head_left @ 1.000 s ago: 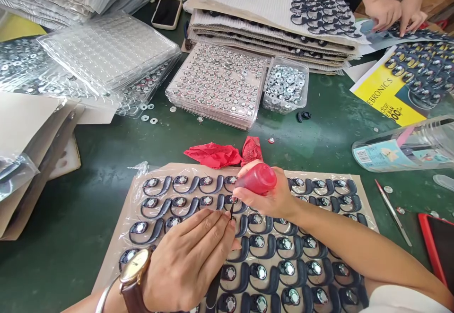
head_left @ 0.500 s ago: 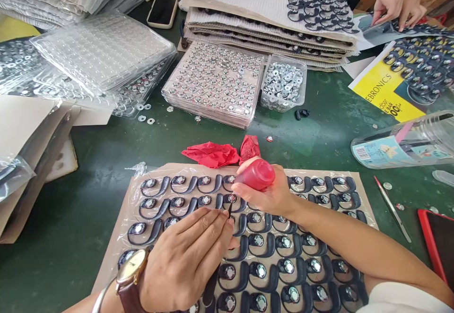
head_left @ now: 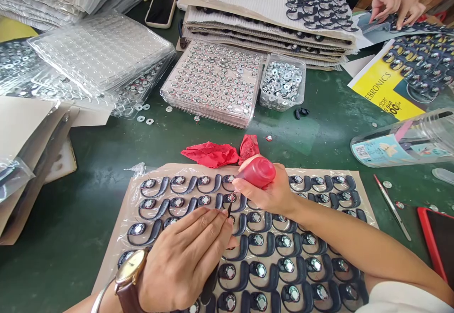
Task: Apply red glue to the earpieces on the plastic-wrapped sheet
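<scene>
My right hand [head_left: 273, 192] is wrapped round a red squeeze bottle [head_left: 258, 173], tilted with its base toward me and its nozzle hidden. In my left hand [head_left: 187, 256] is a pair of black tweezers [head_left: 209, 287], mostly covered by the fingers. The tip points at a small round speaker [head_left: 231, 198] in a black ear-hook shell near the top of the board. Rows of similar black ear-hook shells [head_left: 285, 244], each with a silver round part, lie on a film-covered cardboard sheet [head_left: 117, 237] under both hands.
Crumpled red cloth [head_left: 211, 154] lies beyond the board. Behind it are a stack of speaker trays [head_left: 213, 81] and a tub of washers [head_left: 283, 83]. At right are metal tweezers [head_left: 392, 206], a clear jar [head_left: 397, 145] and a red-cased phone [head_left: 438, 242]. A co-worker's hands [head_left: 397, 5] handle parts at upper right.
Both hands stay almost where they were. The red bottle has shifted very slightly to the right; the tweezers' tip remains at the same speaker.
</scene>
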`<action>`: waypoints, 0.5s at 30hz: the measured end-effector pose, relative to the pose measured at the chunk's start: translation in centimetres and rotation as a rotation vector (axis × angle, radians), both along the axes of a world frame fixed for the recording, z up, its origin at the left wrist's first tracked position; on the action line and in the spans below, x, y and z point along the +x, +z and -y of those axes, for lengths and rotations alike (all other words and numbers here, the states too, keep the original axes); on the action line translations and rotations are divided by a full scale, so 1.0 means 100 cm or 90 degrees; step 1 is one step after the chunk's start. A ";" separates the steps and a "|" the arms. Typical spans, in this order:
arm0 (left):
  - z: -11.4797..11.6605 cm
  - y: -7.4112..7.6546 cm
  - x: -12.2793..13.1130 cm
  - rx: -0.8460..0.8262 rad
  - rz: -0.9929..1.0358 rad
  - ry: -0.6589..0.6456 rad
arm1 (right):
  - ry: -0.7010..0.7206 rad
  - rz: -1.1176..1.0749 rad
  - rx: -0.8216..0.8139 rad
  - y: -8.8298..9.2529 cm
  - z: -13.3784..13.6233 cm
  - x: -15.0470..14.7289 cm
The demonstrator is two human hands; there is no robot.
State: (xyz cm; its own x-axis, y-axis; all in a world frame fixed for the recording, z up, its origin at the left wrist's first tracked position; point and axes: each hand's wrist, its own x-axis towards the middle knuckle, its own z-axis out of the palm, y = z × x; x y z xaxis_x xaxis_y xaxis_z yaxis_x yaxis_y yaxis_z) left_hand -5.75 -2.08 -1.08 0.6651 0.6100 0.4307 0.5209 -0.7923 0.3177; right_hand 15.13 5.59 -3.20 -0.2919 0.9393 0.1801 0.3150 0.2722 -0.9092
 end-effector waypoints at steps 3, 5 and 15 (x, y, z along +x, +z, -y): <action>0.000 -0.002 -0.001 -0.019 0.007 0.003 | 0.001 0.030 -0.009 0.001 -0.001 0.002; 0.000 -0.002 -0.002 -0.033 0.008 0.001 | 0.003 0.038 -0.011 0.002 -0.002 0.002; -0.016 0.014 0.000 -0.082 0.049 0.013 | 0.009 0.060 -0.013 0.004 -0.001 0.003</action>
